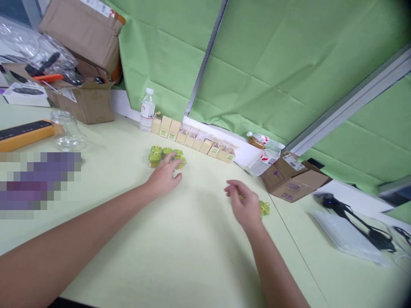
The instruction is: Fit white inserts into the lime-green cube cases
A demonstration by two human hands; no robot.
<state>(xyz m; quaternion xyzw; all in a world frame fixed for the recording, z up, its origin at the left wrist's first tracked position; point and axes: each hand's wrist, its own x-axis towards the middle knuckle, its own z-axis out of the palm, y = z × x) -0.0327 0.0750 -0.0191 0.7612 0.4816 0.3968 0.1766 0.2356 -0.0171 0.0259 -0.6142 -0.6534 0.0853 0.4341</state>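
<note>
My left hand [164,176] is open over a cluster of small clear containers with green lids [156,149]. Its spread fingers reach the right-hand part of the cluster and hide some of it; whether they touch the lids is hard to say. To the right, my right hand [244,204] hovers with fingers loosely bent and apart, and I make out nothing held in it. Another green-lidded container [265,208] shows just beyond its wrist side, partly covered by the hand. A bit of green also appears between the thumb and fingers.
A row of small tan paper boxes [190,137], some with raised flaps, lines the back beside a water bottle [147,110]. Cardboard boxes [93,102], a glass jar [66,130] and a power strip [27,133] stand left. Plastic bottles [265,161] and a carton [290,177] lie right.
</note>
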